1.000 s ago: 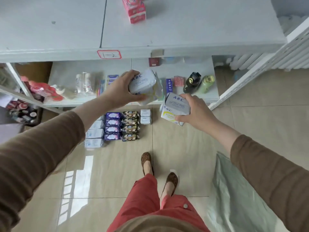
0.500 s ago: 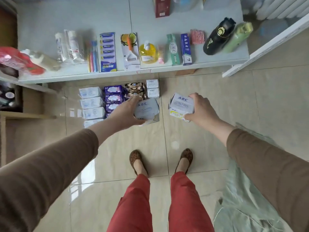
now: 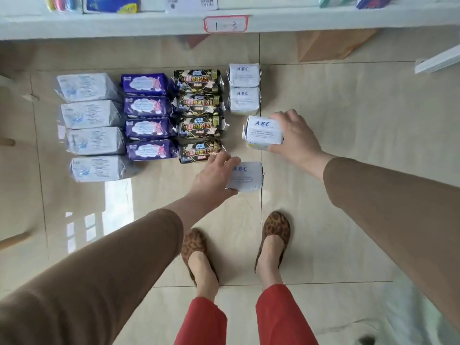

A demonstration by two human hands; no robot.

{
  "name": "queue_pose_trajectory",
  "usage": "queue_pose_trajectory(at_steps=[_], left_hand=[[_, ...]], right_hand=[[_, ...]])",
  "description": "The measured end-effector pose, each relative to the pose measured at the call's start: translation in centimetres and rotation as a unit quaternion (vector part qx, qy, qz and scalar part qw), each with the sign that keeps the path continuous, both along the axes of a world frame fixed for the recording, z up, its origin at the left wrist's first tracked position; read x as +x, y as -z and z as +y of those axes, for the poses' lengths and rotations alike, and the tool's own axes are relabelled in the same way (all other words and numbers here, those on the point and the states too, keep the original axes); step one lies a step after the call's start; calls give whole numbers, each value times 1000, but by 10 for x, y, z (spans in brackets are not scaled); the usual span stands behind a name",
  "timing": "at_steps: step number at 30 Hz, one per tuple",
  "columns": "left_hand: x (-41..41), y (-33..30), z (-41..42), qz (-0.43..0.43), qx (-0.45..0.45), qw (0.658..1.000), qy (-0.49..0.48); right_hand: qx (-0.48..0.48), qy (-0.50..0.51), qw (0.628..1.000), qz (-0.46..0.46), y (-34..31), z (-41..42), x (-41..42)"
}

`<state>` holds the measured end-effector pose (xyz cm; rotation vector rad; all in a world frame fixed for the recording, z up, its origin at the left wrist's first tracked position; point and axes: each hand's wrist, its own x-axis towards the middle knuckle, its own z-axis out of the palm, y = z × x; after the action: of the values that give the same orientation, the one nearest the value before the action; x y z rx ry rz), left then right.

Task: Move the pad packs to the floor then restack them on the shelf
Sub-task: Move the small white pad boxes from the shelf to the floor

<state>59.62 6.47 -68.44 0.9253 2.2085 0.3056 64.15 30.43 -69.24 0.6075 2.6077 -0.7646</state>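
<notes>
Fingers of the left hand are curling round one white ABC pack low over the floor tiles; the right hand is gripping a second ABC pack, just below two ABC packs lying near the shelf edge.

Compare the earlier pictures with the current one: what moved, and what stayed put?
Both hands came down from shelf height to the floor. The left hand and right hand each keep their grip on a white ABC pack. The floor rows stayed put.
</notes>
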Motion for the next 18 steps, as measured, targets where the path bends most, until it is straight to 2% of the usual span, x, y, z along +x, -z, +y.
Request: queue_pose_trajectory(at_steps=[4, 8, 13, 18], left_hand=[[0, 68, 14, 19, 3, 999, 28], [-11, 112, 31, 73, 1, 996, 53], [-24, 145, 39, 217, -1, 967, 134], [-30, 156, 42, 267, 0, 957, 118]], right_hand=[[21, -44, 999, 2, 74, 4, -22], [33, -76, 996, 10, 119, 4, -42], [54, -98, 993, 44, 142, 5, -49], [38, -78, 993, 77, 147, 9, -45]])
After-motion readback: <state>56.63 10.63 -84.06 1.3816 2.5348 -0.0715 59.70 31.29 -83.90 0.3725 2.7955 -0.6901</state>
